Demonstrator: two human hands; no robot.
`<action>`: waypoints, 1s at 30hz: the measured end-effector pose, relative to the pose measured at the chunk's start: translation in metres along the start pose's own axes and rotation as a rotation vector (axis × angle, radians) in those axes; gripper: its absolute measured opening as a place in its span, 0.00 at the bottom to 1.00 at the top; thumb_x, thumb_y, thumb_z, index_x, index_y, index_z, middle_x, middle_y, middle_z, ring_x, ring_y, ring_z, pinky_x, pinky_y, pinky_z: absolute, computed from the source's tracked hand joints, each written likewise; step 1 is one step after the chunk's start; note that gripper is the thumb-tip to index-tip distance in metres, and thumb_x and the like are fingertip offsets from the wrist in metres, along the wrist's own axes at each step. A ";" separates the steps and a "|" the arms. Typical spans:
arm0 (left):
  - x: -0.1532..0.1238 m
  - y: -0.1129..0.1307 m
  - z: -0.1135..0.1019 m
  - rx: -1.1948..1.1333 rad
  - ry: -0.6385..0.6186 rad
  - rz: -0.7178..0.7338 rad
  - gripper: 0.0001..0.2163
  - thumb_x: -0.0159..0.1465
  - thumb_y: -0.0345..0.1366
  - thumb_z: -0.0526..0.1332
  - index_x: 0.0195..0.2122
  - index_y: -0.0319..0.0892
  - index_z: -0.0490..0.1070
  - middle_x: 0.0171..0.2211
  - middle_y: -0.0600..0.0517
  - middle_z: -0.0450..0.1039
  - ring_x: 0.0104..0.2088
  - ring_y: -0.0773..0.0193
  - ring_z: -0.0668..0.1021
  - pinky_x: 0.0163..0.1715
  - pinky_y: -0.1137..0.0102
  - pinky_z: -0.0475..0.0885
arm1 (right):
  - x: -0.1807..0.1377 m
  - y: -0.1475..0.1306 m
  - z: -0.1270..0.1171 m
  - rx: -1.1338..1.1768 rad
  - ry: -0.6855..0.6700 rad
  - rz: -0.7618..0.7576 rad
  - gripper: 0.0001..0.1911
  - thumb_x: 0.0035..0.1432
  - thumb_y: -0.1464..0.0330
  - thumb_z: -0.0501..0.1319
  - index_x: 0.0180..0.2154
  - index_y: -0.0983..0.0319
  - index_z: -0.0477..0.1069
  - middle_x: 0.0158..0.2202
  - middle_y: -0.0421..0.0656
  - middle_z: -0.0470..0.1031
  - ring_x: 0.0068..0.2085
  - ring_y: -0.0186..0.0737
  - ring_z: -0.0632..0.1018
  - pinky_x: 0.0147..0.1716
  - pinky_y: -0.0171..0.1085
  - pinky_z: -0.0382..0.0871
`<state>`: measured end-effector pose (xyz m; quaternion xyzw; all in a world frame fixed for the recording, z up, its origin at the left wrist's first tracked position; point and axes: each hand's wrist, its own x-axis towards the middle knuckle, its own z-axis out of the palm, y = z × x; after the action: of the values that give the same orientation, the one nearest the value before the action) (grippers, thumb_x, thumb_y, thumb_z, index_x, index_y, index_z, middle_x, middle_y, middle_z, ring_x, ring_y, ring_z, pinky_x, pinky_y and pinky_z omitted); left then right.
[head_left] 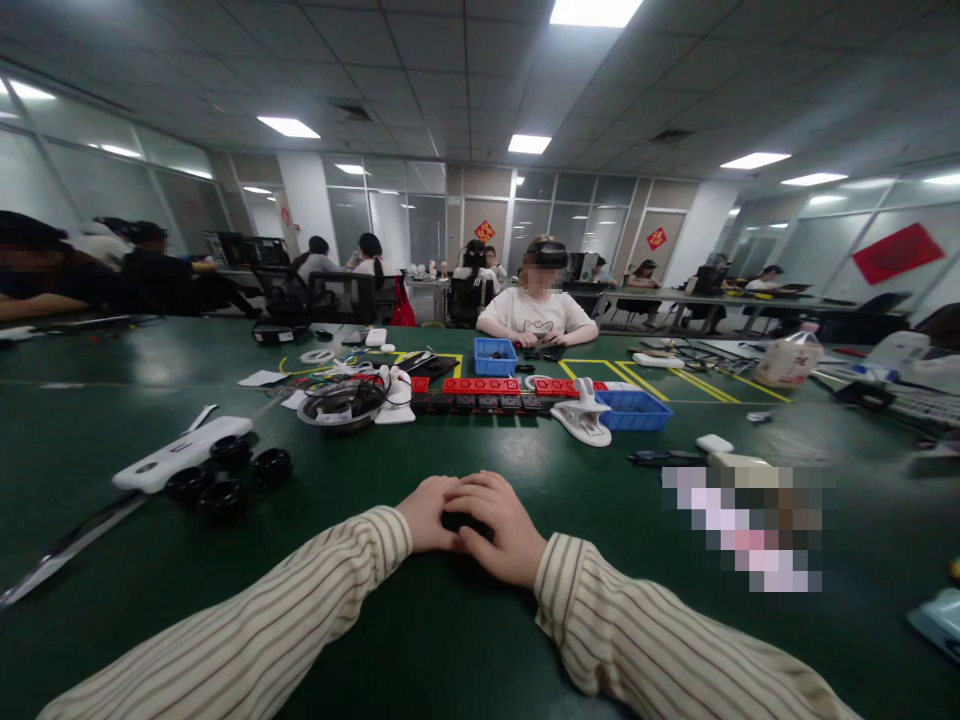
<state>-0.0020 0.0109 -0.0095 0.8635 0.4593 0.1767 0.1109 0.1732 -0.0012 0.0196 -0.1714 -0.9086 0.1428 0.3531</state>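
Note:
My left hand (430,514) and my right hand (504,528) meet over the green table in front of me. Both are closed around a small black object (466,522), mostly covered by the fingers, so its kind does not show. The right hand lies partly over the left fingertips. To the left of them, several black, round, cup-like parts (225,498) sit beside a white power strip (184,455).
Ahead stand a row of red blocks (481,386), a white clamp stand (585,418), a blue bin (637,412) and a smaller blue bin (495,357). A bowl of cables (341,405) is on the left. Across the green table (360,640) a person (536,312) sits.

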 end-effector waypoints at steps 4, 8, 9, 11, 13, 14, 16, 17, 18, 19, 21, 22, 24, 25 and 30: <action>0.000 0.002 0.001 0.026 0.034 -0.025 0.24 0.45 0.49 0.65 0.39 0.39 0.67 0.35 0.49 0.69 0.36 0.55 0.71 0.40 0.62 0.65 | 0.000 0.000 0.002 -0.090 0.092 0.144 0.15 0.50 0.63 0.58 0.40 0.63 0.64 0.40 0.46 0.68 0.43 0.43 0.66 0.45 0.44 0.58; 0.001 0.004 -0.002 0.060 0.026 0.008 0.16 0.49 0.46 0.63 0.30 0.40 0.65 0.28 0.52 0.67 0.31 0.60 0.69 0.34 0.67 0.64 | 0.000 0.005 0.007 -0.217 0.064 0.320 0.17 0.47 0.59 0.62 0.35 0.62 0.63 0.34 0.43 0.66 0.37 0.41 0.66 0.38 0.41 0.59; 0.001 0.004 -0.003 0.064 0.022 0.020 0.14 0.49 0.45 0.62 0.27 0.40 0.64 0.27 0.53 0.66 0.30 0.61 0.69 0.33 0.67 0.64 | 0.000 0.006 0.008 -0.237 0.042 0.333 0.16 0.46 0.59 0.63 0.33 0.62 0.63 0.32 0.42 0.66 0.37 0.40 0.66 0.37 0.40 0.59; 0.001 0.004 -0.003 0.061 0.018 0.039 0.12 0.50 0.43 0.62 0.25 0.40 0.63 0.26 0.54 0.65 0.30 0.62 0.69 0.34 0.68 0.64 | 0.000 0.008 0.009 -0.262 0.013 0.333 0.14 0.47 0.60 0.63 0.31 0.62 0.63 0.31 0.40 0.65 0.36 0.39 0.66 0.37 0.39 0.58; 0.001 0.005 -0.004 0.055 0.015 0.043 0.11 0.50 0.41 0.62 0.26 0.41 0.63 0.26 0.54 0.65 0.31 0.62 0.69 0.34 0.69 0.63 | 0.000 0.009 0.010 -0.265 0.008 0.318 0.12 0.48 0.62 0.62 0.31 0.62 0.64 0.31 0.40 0.65 0.36 0.39 0.66 0.37 0.38 0.58; 0.001 0.006 -0.004 0.056 0.014 0.040 0.10 0.50 0.41 0.62 0.26 0.41 0.63 0.26 0.54 0.65 0.31 0.62 0.69 0.34 0.68 0.63 | 0.000 0.008 0.010 -0.261 0.012 0.312 0.11 0.48 0.62 0.62 0.31 0.61 0.65 0.32 0.40 0.65 0.37 0.39 0.66 0.37 0.38 0.58; 0.001 0.007 -0.005 0.056 0.014 0.034 0.10 0.49 0.40 0.62 0.27 0.41 0.64 0.27 0.54 0.66 0.31 0.62 0.69 0.34 0.68 0.64 | 0.000 0.008 0.009 -0.242 0.015 0.300 0.10 0.48 0.64 0.62 0.32 0.61 0.65 0.33 0.41 0.66 0.38 0.39 0.66 0.38 0.39 0.58; 0.001 0.008 -0.005 0.054 0.013 0.034 0.09 0.49 0.39 0.62 0.27 0.41 0.64 0.27 0.54 0.66 0.31 0.61 0.69 0.34 0.68 0.64 | 0.000 0.007 0.009 -0.227 0.013 0.289 0.10 0.48 0.65 0.62 0.32 0.61 0.66 0.33 0.41 0.66 0.38 0.39 0.66 0.39 0.39 0.58; 0.001 0.008 -0.006 0.051 0.012 0.034 0.09 0.49 0.38 0.62 0.27 0.41 0.64 0.27 0.54 0.66 0.32 0.61 0.69 0.35 0.68 0.64 | -0.001 0.007 0.008 -0.208 0.007 0.273 0.08 0.48 0.66 0.62 0.33 0.61 0.66 0.33 0.41 0.67 0.38 0.39 0.67 0.40 0.39 0.58; 0.001 0.009 -0.006 0.049 0.011 0.035 0.08 0.49 0.37 0.62 0.27 0.41 0.64 0.28 0.53 0.66 0.32 0.62 0.69 0.35 0.69 0.64 | -0.001 0.007 0.007 -0.186 -0.001 0.249 0.07 0.48 0.69 0.61 0.33 0.61 0.66 0.33 0.41 0.68 0.38 0.39 0.67 0.40 0.39 0.58; 0.001 0.009 -0.007 0.044 0.010 0.036 0.07 0.48 0.36 0.62 0.26 0.40 0.64 0.28 0.53 0.67 0.32 0.62 0.69 0.35 0.69 0.64 | -0.001 0.007 0.006 -0.133 -0.021 0.188 0.08 0.47 0.74 0.58 0.34 0.62 0.67 0.33 0.41 0.69 0.38 0.39 0.68 0.41 0.39 0.58; 0.001 0.009 -0.007 0.042 0.008 0.036 0.07 0.48 0.35 0.62 0.25 0.40 0.64 0.28 0.53 0.67 0.33 0.62 0.69 0.36 0.69 0.64 | -0.002 0.006 0.005 -0.108 -0.031 0.157 0.10 0.45 0.76 0.56 0.34 0.62 0.67 0.33 0.41 0.70 0.38 0.39 0.68 0.41 0.39 0.59; 0.001 0.008 -0.006 0.041 0.002 0.036 0.07 0.48 0.36 0.62 0.25 0.40 0.65 0.29 0.53 0.67 0.33 0.61 0.70 0.36 0.69 0.64 | -0.002 0.005 0.004 -0.067 -0.042 0.108 0.14 0.43 0.77 0.54 0.35 0.62 0.66 0.33 0.41 0.70 0.39 0.40 0.68 0.42 0.39 0.59; 0.001 0.007 -0.006 0.041 0.000 0.032 0.07 0.48 0.37 0.62 0.26 0.40 0.66 0.29 0.53 0.68 0.33 0.61 0.70 0.36 0.68 0.64 | -0.002 0.005 0.003 -0.056 -0.040 0.096 0.15 0.43 0.77 0.54 0.36 0.62 0.66 0.34 0.42 0.70 0.39 0.40 0.68 0.42 0.40 0.59; 0.001 0.007 -0.006 0.034 -0.010 -0.001 0.16 0.47 0.42 0.63 0.34 0.40 0.68 0.33 0.51 0.69 0.35 0.58 0.71 0.38 0.66 0.64 | 0.000 0.002 0.003 -0.103 0.054 0.183 0.14 0.48 0.68 0.58 0.40 0.62 0.62 0.38 0.44 0.67 0.41 0.42 0.67 0.43 0.42 0.59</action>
<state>0.0016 0.0076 -0.0016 0.8659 0.4619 0.1643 0.0987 0.1716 0.0001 0.0165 -0.2754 -0.8853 0.1230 0.3539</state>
